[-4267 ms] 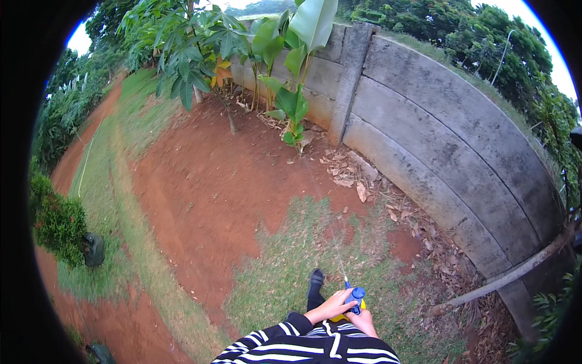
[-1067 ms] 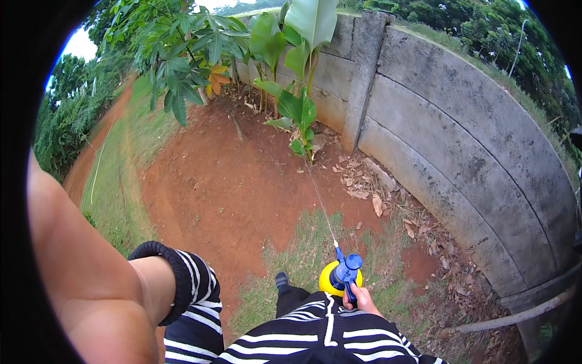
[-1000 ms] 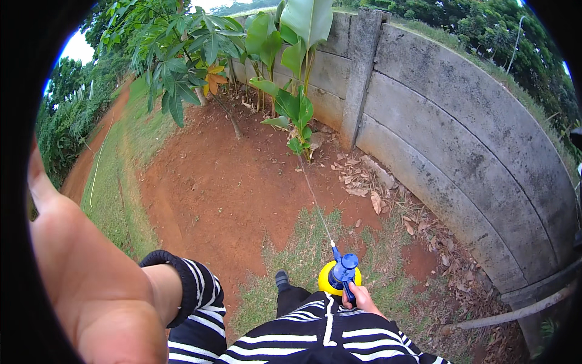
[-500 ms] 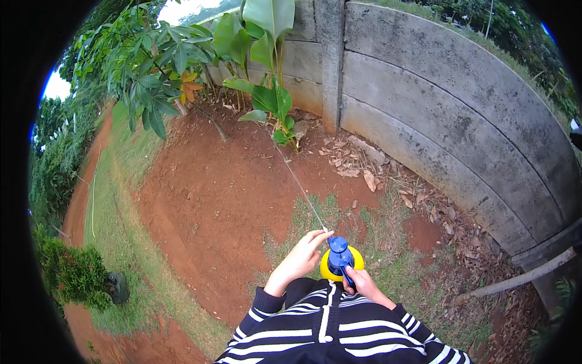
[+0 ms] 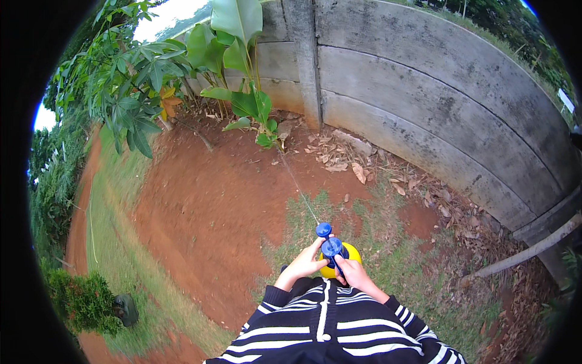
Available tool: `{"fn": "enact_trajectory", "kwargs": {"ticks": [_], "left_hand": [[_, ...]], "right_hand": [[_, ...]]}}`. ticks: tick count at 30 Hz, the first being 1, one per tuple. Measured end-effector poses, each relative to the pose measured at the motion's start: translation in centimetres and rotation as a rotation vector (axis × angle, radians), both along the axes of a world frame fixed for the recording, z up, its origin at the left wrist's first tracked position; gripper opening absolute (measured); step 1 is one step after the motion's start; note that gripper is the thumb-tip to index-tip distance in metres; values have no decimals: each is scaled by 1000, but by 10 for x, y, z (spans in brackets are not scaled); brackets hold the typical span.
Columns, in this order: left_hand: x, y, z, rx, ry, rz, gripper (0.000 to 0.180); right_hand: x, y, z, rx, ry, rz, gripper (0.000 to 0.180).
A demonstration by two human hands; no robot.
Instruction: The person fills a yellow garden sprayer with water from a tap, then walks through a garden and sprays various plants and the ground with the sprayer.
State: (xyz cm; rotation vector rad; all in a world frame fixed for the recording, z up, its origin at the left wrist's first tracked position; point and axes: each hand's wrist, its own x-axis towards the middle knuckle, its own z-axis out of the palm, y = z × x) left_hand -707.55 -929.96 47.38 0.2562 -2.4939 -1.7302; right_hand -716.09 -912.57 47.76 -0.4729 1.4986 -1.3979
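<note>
A hand sprayer with a yellow tank (image 5: 352, 253) and a blue pump head (image 5: 331, 247) is held close in front of my striped top. My right hand (image 5: 359, 276) wraps its handle, thumb on the blue part. On the other side, my left hand (image 5: 305, 263) closes on the neck just behind the round blue nozzle (image 5: 324, 230); some fingertips are hidden by the sprayer. A thin water jet (image 5: 299, 189) runs from the nozzle toward the foot of a broad-leaved green plant (image 5: 267, 124).
A grey concrete panel wall (image 5: 418, 91) curves behind the plant and along the right. Dry leaves (image 5: 359, 173) lie at its base, and a pale pole (image 5: 521, 258) leans there. A leafy tree (image 5: 136, 103) and a potted shrub (image 5: 82, 303) stand at left. Bare red soil (image 5: 206, 206) spreads ahead.
My left hand has shifted from the nozzle tip onto the sprayer's neck, so the blue nozzle now shows beyond it. The view has turned slightly right. Water still streams toward the plant.
</note>
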Motion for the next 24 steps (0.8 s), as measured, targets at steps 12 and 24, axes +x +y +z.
{"fn": "enact_trajectory", "kwargs": {"ticks": [12, 24], "left_hand": [[-4, 5, -9, -41, -57, -10, 71], [-10, 5, -25, -4, -64, 0, 70]], "right_hand": [[-3, 6, -7, 113, -11, -36, 52], [-3, 8, -6, 119, -29, -81, 51]]}}
